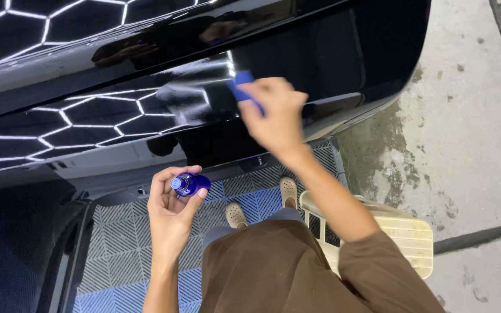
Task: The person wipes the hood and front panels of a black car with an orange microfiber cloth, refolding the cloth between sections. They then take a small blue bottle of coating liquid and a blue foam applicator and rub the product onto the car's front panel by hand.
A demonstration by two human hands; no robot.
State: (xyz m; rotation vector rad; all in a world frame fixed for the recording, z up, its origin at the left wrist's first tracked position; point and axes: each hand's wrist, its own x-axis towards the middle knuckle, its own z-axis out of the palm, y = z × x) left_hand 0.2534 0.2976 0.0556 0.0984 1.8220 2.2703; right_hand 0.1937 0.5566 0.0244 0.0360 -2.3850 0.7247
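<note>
My right hand (276, 116) presses a small blue applicator pad (242, 87) against the glossy black car body panel (146, 122), near the panel's lower right part. A hazy smear shows on the paint just left of the pad. My left hand (169, 211) is lower and nearer to me, holding a small blue bottle (189, 184) upright between thumb and fingers, its mouth facing up. The two hands are apart.
White hexagon ceiling lights mirror in the panel. Below it lies a grey and blue grid floor tile (123, 249). I sit on a cream plastic stool (404, 235); my beige shoes (236, 214) rest on the grid. Stained concrete floor (465, 127) spreads to the right.
</note>
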